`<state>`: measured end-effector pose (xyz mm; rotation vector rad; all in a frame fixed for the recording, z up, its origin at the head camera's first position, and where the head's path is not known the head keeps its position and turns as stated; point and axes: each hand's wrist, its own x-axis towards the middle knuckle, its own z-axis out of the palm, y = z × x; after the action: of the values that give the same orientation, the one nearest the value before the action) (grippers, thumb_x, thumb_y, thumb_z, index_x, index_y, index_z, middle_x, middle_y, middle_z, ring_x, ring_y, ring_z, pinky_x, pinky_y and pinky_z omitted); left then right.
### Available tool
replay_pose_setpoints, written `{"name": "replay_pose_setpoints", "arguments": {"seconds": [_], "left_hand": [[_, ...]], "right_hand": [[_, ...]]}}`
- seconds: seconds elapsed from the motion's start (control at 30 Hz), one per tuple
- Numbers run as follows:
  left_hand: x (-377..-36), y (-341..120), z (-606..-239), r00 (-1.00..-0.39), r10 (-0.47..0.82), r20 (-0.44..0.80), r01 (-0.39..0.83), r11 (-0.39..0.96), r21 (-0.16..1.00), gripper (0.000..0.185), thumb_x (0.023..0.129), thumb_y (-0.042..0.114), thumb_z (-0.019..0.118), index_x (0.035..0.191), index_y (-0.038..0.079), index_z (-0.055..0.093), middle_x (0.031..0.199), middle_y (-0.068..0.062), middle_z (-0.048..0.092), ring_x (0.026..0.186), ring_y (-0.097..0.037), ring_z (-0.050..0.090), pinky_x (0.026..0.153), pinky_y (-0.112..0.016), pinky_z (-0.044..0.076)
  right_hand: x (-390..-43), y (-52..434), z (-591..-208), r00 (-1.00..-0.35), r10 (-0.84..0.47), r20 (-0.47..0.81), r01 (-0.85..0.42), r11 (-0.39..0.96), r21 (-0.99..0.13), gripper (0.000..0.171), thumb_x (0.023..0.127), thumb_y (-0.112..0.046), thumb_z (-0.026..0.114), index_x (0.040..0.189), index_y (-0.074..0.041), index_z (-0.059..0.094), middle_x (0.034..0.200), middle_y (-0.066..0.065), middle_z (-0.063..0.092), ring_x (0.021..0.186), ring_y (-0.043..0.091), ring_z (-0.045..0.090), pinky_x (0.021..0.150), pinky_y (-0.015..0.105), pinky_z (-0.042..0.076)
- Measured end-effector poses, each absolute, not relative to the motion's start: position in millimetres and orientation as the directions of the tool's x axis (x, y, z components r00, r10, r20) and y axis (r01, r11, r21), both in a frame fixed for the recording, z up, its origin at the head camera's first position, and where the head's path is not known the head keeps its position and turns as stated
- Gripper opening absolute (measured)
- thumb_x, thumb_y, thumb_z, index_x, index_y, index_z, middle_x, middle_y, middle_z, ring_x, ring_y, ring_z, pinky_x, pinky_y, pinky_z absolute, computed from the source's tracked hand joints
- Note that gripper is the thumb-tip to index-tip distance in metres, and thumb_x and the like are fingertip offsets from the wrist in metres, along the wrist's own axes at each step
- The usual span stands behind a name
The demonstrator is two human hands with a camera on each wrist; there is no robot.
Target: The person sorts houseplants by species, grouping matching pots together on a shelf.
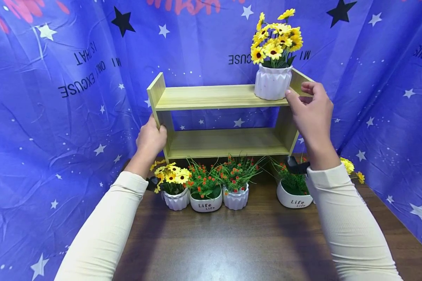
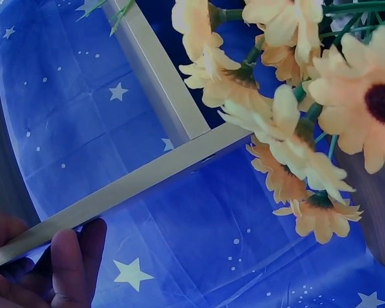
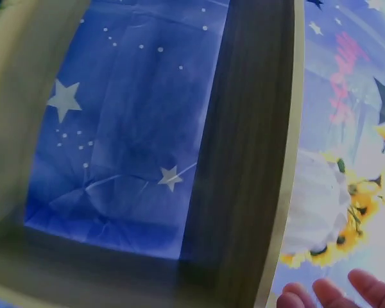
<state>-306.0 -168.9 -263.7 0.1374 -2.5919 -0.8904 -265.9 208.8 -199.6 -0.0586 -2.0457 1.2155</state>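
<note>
A pale wooden two-tier shelf (image 1: 211, 95) stands at the back of the table. My left hand (image 1: 151, 136) grips its left side panel (image 1: 156, 93), thumb in front; the left wrist view shows that hand's fingers (image 2: 70, 263) around the panel edge. On the upper board's right end sits a white ribbed pot (image 1: 273, 82) of yellow daisies (image 1: 276, 43). Beside it is my right hand (image 1: 313, 111), fingers loosely bent and the thumb tip at the pot's lower right side. Whether the thumb touches the pot I cannot tell. In the right wrist view the fingertips (image 3: 327, 292) show apart from the pot (image 3: 314, 205).
Before the shelf stand a yellow daisy pot (image 1: 176, 199), a white "Life" pot (image 1: 206, 203) and a ribbed pot (image 1: 236, 198) with red-flowered greenery. Another "Life" pot (image 1: 293, 197) stands right, by yellow flowers partly behind my forearm. A blue starry curtain (image 1: 204, 47) surrounds the brown table (image 1: 211, 242).
</note>
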Motion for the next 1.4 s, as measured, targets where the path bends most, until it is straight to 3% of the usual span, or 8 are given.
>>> {"name": "replay_pose_setpoints", "arguments": {"seconds": [0.17,0.5,0.73,0.87,1.1,1.2,1.4], "left_hand": [[-307.4,-168.4,-263.5,-0.92,-0.214,0.328,0.034,0.791,0.611,0.04,0.1,0.024,0.041,0.139,0.014,0.044,0.128,-0.022,0.061,0.115,-0.047,0.057,0.087,-0.063,0.043],[-307.8,-170.8,-262.7,-0.925,-0.212,0.316,0.031,0.786,0.618,0.04,0.101,0.024,0.041,0.14,0.014,0.043,0.13,-0.022,0.059,0.116,-0.048,0.056,0.088,-0.063,0.042],[-305.7,-171.2,-260.2,-0.928,-0.213,0.307,0.026,0.782,0.623,0.044,0.101,0.024,0.04,0.143,0.014,0.041,0.132,-0.023,0.058,0.117,-0.048,0.055,0.09,-0.063,0.041],[-303.8,-171.0,-261.7,-0.929,-0.216,0.302,0.018,0.785,0.62,0.044,0.1,0.023,0.04,0.144,0.014,0.041,0.132,-0.023,0.058,0.118,-0.047,0.055,0.089,-0.064,0.041],[-303.3,-169.9,-263.1,-0.928,-0.205,0.313,0.031,0.792,0.61,0.045,0.1,0.024,0.04,0.144,0.014,0.041,0.133,-0.024,0.057,0.119,-0.048,0.054,0.089,-0.064,0.041],[-303.5,-170.0,-263.3,-0.928,-0.208,0.31,0.026,0.792,0.61,0.045,0.1,0.024,0.04,0.145,0.013,0.04,0.133,-0.025,0.057,0.118,-0.049,0.054,0.089,-0.065,0.041],[-304.9,-168.9,-263.1,-0.928,-0.207,0.31,0.029,0.79,0.613,0.045,0.099,0.023,0.04,0.143,0.014,0.041,0.134,-0.025,0.056,0.119,-0.049,0.054,0.09,-0.064,0.04]], "right_hand": [[-243.9,227.2,-233.6,-0.703,0.396,0.591,-0.352,0.528,-0.773,0.048,0.089,-0.034,0.071,0.129,-0.009,0.061,0.126,0.005,0.064,0.104,0.012,0.063,0.077,0.02,0.049],[-209.2,265.4,-300.9,-0.728,0.403,0.555,-0.26,0.586,-0.767,0.044,0.09,-0.029,0.072,0.13,-0.012,0.062,0.124,0.003,0.066,0.096,-0.002,0.06,0.076,0.012,0.045],[-195.3,286.8,-334.4,-0.735,0.435,0.519,-0.226,0.565,-0.794,0.04,0.09,-0.019,0.072,0.126,-0.004,0.062,0.114,-0.002,0.066,0.092,-0.007,0.059,0.077,0.008,0.045],[-187.9,298.6,-355.0,-0.727,0.476,0.494,-0.175,0.568,-0.804,0.039,0.09,-0.02,0.072,0.124,-0.002,0.064,0.113,0.003,0.067,0.089,-0.01,0.057,0.075,0.007,0.044],[-174.5,318.6,-384.1,-0.676,0.553,0.487,-0.132,0.559,-0.819,0.037,0.09,-0.019,0.072,0.121,0.001,0.065,0.098,-0.015,0.064,0.081,-0.012,0.056,0.071,0.007,0.041],[-172.1,327.7,-392.1,-0.683,0.574,0.452,-0.081,0.556,-0.827,0.039,0.09,-0.02,0.072,0.122,0.001,0.064,0.097,-0.013,0.063,0.081,-0.013,0.054,0.072,0.006,0.04],[-173.3,345.9,-410.5,-0.709,0.603,0.366,0.041,0.553,-0.832,0.043,0.091,-0.025,0.07,0.125,0.0,0.062,0.11,0.011,0.067,0.079,-0.017,0.048,0.072,0.006,0.039]]}}
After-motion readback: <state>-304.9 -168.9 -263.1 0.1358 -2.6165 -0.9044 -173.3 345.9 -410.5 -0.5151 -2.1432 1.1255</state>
